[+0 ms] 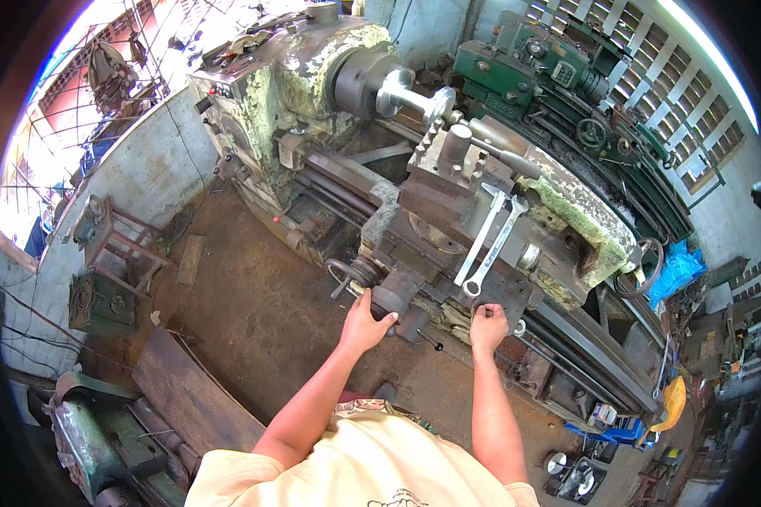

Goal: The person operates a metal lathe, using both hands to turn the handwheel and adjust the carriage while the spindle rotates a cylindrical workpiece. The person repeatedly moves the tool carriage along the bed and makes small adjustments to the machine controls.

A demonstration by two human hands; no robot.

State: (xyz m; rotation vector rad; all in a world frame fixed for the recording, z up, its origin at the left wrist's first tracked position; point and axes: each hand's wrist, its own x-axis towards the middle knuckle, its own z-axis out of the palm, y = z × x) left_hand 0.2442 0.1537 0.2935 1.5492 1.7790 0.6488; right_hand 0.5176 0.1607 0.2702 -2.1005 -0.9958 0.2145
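Note:
A large metal lathe with flaking pale paint stands before me. My left hand wraps round the near rim of a dark round drum on its carriage, thumb apart from the fingers. Just beyond that hand is a small handwheel. My right hand is closed at the carriage's near edge; what its fingers hold, if anything, is hidden. A combination wrench and a caliper-like steel tool lie side by side on the carriage. The chuck holds a shiny, spool-shaped metal workpiece.
A green lathe stands along the back wall. Another green machine and a curved metal sheet are at lower left. A bench grinder stand is by the left wall. A tray of parts sits at lower right.

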